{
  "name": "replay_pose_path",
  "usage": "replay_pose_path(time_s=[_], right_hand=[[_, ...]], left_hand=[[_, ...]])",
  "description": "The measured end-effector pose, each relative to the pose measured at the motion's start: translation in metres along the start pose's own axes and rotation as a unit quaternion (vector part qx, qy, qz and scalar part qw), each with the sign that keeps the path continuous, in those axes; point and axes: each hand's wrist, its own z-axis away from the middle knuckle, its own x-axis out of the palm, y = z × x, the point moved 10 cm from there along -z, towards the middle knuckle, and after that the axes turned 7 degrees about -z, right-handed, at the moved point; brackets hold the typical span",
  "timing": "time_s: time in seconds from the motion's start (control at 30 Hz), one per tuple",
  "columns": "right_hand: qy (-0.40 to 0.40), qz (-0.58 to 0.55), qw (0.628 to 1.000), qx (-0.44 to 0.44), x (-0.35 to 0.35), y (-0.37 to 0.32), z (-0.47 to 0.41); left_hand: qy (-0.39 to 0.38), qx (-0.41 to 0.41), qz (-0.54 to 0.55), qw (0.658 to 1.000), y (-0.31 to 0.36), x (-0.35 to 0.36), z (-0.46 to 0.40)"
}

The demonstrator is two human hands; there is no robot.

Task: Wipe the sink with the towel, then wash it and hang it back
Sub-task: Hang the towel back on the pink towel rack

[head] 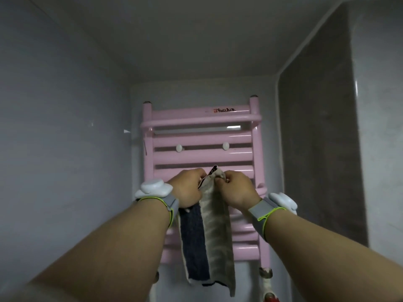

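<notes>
Both hands, left [188,188] and right [236,188], pinch with curled fingers the top corner of a grey-and-navy terry towel [209,234], which hangs before the pink tubular wall rack [201,122], apparently to present it to a white peg [226,146].

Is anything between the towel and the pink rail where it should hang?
Nothing visible. The left hand and right hand pinch the top of the grey and dark blue towel right in front of the pink ladder-style towel radiator, whose upper bars and two white hooks are bare.
</notes>
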Motion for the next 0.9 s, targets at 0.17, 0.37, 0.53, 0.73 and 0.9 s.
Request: replay_pose_path(time_s=[0.17,0.37,0.53,0.73,0.9], right_hand=[[0.034,-0.078,0.996,-0.001,-0.011,0.006,-0.034],[0.036,-0.159,0.986,-0.026,-0.042,-0.028,-0.078],[0.053,-0.249,0.966,-0.034,-0.071,-0.058,-0.101],[0.083,-0.267,0.958,-0.06,-0.094,-0.083,-0.122],[0.102,-0.289,0.948,-0.081,-0.101,-0.099,-0.141]], left_hand=[[-0.042,-0.028,-0.142,0.989,-0.013,0.003,-0.013],[0.133,-0.142,-0.091,0.977,-0.029,-0.069,-0.043],[0.292,-0.173,-0.003,0.941,-0.037,-0.131,-0.055],[0.344,-0.201,0.109,0.911,-0.053,-0.165,-0.073],[0.32,-0.209,0.372,0.846,-0.054,-0.151,-0.099]])
